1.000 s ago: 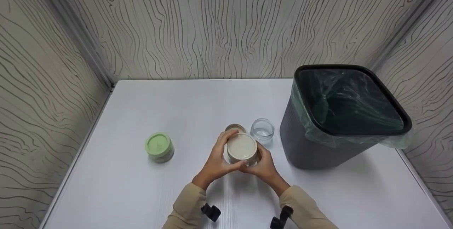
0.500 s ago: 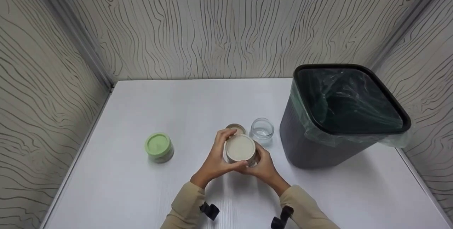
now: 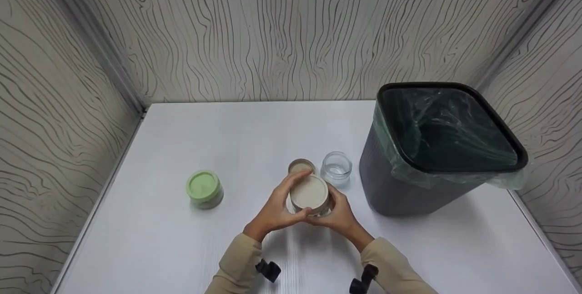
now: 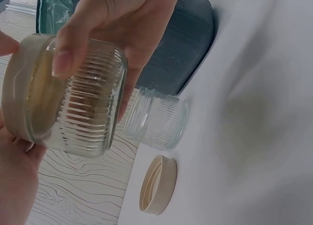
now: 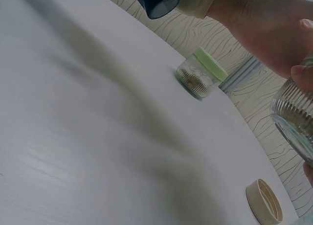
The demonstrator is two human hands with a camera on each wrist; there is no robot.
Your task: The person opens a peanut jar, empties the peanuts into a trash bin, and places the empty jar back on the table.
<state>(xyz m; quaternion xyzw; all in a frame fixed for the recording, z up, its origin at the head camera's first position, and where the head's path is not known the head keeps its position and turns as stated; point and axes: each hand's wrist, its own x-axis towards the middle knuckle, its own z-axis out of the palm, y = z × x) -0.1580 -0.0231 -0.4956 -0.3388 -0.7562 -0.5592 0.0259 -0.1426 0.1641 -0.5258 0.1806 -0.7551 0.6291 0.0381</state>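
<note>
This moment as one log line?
left hand: grips round beige lid | right hand: holds ribbed clear glass jar below | white table: open clear glass jar, upturned beige lid, green-lidded glass jar, grey lined bin

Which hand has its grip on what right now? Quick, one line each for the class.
Left hand: closed, holding the beige lid on the glass jar.
Right hand: closed, holding the same jar by its ribbed glass body.

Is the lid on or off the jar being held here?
On: the left wrist view shows the beige lid covering the mouth of the ribbed glass jar. Whether it is screwed tight, I cannot tell.
</note>
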